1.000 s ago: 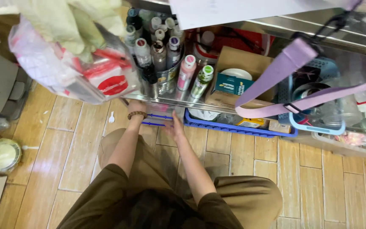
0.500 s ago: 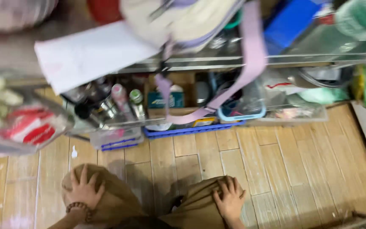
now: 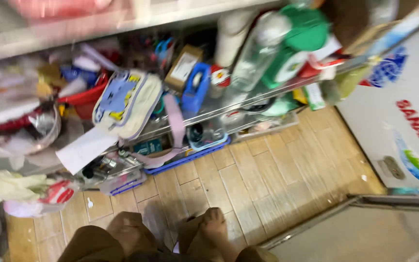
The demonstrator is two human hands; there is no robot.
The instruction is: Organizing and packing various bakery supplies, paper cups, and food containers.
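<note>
Presently the right hand (image 3: 214,228) rests flat on the brown-clad knee (image 3: 197,242), fingers together, gripping nothing. Left hand: out of view. Nearest, ahead on the metal shelf (image 3: 267,94), a soft, light fabric pouch (image 3: 122,104); best gripped by its strap.

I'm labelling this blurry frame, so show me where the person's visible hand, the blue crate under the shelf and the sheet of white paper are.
right hand (image 3: 215,224), head view, on the back of the hand resting on the knee.
blue crate (image 3: 185,158), head view, on its front rim at floor level.
white paper sheet (image 3: 86,148), head view, on the middle of the sheet.
</note>
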